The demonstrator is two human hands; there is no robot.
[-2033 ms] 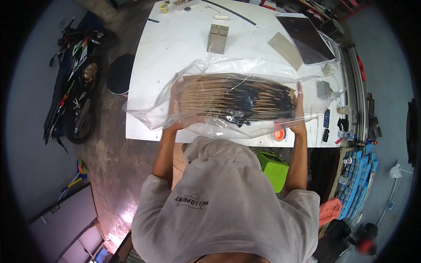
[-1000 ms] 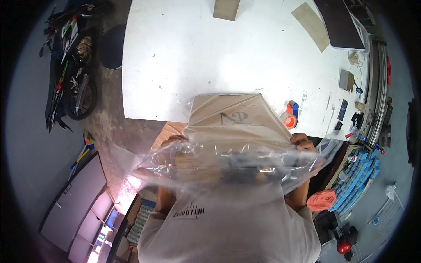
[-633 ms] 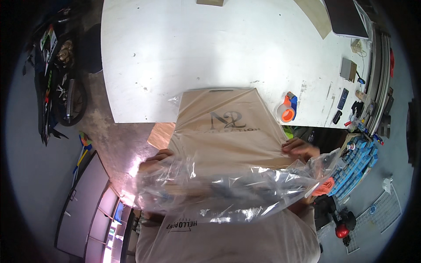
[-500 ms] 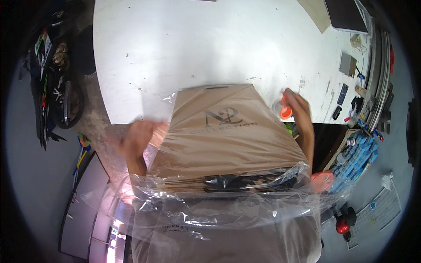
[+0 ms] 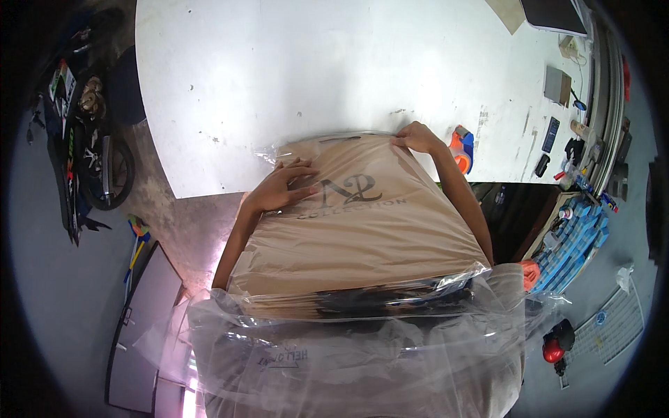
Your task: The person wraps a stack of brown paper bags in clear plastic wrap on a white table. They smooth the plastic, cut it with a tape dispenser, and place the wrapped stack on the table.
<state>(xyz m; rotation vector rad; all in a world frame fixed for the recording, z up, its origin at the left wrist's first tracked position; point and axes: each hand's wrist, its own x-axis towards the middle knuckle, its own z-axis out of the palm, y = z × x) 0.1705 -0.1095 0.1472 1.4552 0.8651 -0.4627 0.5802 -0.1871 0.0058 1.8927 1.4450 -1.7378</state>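
Observation:
A stack of flat brown sheets or bags (image 5: 348, 244) with a dark printed mark on top rests in a clear plastic bag (image 5: 390, 327), its far end on the white table. The bag's loose, wide mouth hangs toward me over the layered near edge. My left hand (image 5: 282, 187) lies on the left side of the stack, fingers spread over the plastic. At the far right corner my right hand (image 5: 416, 138) has its fingers curled in a pinch on the plastic. An orange and blue tape dispenser (image 5: 462, 149) stands on the table just right of my right forearm.
The white table (image 5: 230, 76) extends beyond the stack. Along its right side lie a grey box (image 5: 557, 85), a dark phone-like device (image 5: 550, 134) and small tools. Blue checked bundles (image 5: 575, 244) sit low on the right. A motorcycle (image 5: 90, 146) stands at the left.
My right hand has let go of the tape dispenser and moved left to the stack's far right corner. My left hand has come from beside the stack onto its top.

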